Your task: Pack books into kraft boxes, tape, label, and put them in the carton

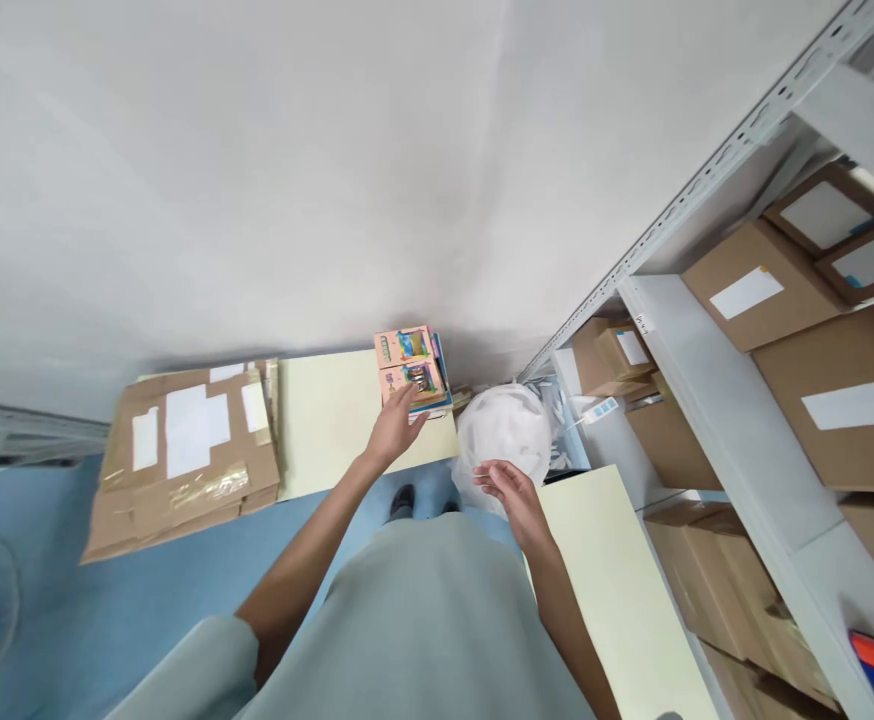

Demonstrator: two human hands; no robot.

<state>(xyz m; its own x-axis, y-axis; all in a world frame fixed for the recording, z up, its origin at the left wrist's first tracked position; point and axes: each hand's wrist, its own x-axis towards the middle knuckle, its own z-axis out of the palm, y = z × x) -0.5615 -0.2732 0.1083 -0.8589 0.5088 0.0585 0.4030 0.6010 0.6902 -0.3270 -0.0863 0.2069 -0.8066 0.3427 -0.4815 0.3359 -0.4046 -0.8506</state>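
My left hand (398,428) reaches to a stack of small boxes at the end of the pale table. Its fingers are stretched out and touch the lower edge of the nearer pink box (411,378), which has a colourful picture. Another pink box (405,346) lies right behind it; blue and white edges of further items show underneath. My right hand (513,495) hangs in the air in front of a white plastic-lined bin (508,430). Its fingers are loosely bent and apart, with nothing visible in them.
Flattened cardboard (182,490) with labels and tape overhangs the left of the pale table (324,400). A second pale tabletop (617,570) is at my right. Metal shelving (737,390) with cardboard boxes (763,285) lines the right; a white wall (332,180) stands ahead.
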